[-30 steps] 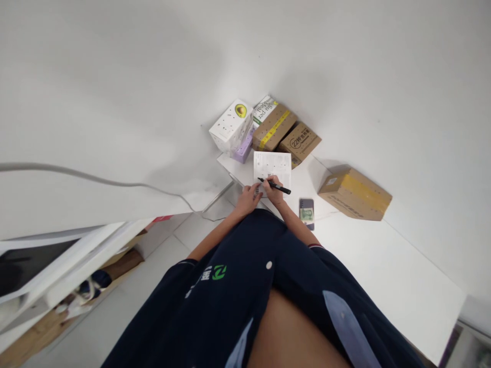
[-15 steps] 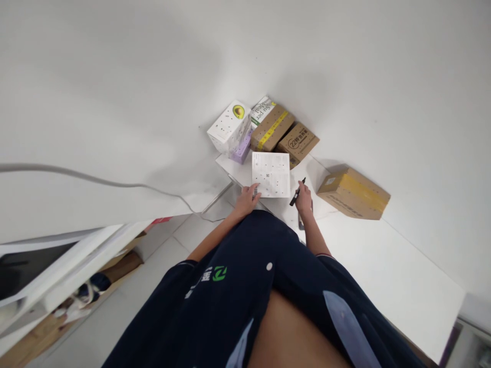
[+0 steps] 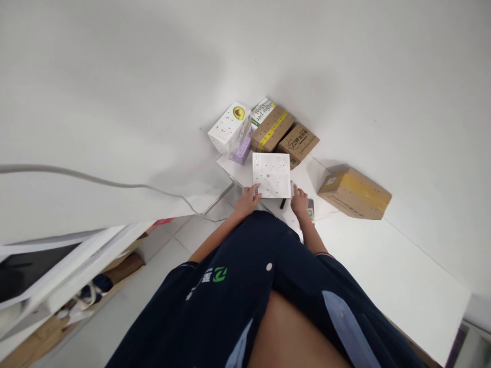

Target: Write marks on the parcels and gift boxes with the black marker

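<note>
A white printed box [image 3: 271, 176] with small black marks and a barcode is in front of me, at the table's corner. My left hand [image 3: 248, 200] grips its lower left corner, fingers over the top near the barcode. A black marker [image 3: 283, 203] lies beside the box's lower right corner, partly hidden by the box. Just right of the box is my right hand [image 3: 299, 201], empty, with its fingers apart and the index finger pointing at the box's edge. A phone-like object [image 3: 311, 210] lies partly behind my right wrist.
Behind the white box sit an avocado-print box [image 3: 229, 128], a purple box [image 3: 242, 150], a Super Meal box [image 3: 262, 112] and two brown cartons [image 3: 273, 128]. Another taped carton [image 3: 355, 193] stands to the right. A grey cable [image 3: 95, 179] runs in from the left.
My right hand has let go of the marker, which now lies by the box's lower right corner. That hand has shifted slightly left towards the box. My left hand stays on the box.
</note>
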### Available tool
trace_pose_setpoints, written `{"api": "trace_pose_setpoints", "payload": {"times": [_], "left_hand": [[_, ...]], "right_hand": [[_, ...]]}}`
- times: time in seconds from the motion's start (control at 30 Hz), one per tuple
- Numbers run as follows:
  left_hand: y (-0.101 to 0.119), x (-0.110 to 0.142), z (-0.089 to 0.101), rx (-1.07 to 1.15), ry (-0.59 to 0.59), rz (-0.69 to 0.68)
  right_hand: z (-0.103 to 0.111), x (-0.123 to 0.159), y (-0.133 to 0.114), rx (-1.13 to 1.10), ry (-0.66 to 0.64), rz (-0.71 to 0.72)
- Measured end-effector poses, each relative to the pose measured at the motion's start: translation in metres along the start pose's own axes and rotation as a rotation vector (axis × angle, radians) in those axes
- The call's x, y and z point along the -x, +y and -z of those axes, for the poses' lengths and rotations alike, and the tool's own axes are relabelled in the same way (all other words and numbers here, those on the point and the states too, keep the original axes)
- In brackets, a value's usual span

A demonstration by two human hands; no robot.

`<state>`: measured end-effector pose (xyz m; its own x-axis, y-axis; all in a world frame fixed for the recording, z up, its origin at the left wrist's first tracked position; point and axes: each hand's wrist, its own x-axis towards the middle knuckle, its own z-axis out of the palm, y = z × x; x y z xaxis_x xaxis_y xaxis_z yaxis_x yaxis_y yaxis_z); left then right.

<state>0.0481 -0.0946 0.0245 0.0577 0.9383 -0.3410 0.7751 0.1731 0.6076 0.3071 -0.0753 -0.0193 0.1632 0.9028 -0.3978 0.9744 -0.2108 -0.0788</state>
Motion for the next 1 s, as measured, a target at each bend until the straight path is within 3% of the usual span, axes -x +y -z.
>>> {"api": "trace_pose_setpoints", "payload": {"times": [0.1, 0.2, 0.33, 0.6, 0.67, 0.77, 0.9, 1.0], "left_hand": [[0.002, 0.001, 0.002, -0.003, -0.008, 0.008], [0.003, 0.001, 0.003, -0.008, -0.014, 0.013], [0.001, 0.001, 0.002, -0.009, -0.011, 0.009], [0.003, 0.001, 0.003, -0.013, -0.019, 0.016], [0.005, 0.001, 0.004, -0.024, -0.025, 0.011], [0.007, 0.001, 0.006, -0.024, -0.02, 0.008], [0.007, 0.001, 0.007, -0.022, -0.024, 0.017], [0.007, 0.001, 0.007, -0.043, -0.027, 0.024]], "right_hand": [[-0.001, 0.022, 0.017, -0.053, 0.06, -0.273], [-0.009, 0.041, 0.036, -0.107, -0.03, -0.462], [-0.023, 0.055, 0.051, -0.159, -0.1, -0.459], [-0.022, 0.048, 0.056, -0.293, 0.037, -0.468], [-0.015, 0.042, 0.057, -0.505, 0.073, -0.522], [0.004, 0.038, 0.054, -1.068, 0.126, -0.517], [0.046, 0.044, 0.035, -1.739, 0.062, -0.281], [0.079, 0.054, 0.007, -1.943, -0.093, -0.111]]}}
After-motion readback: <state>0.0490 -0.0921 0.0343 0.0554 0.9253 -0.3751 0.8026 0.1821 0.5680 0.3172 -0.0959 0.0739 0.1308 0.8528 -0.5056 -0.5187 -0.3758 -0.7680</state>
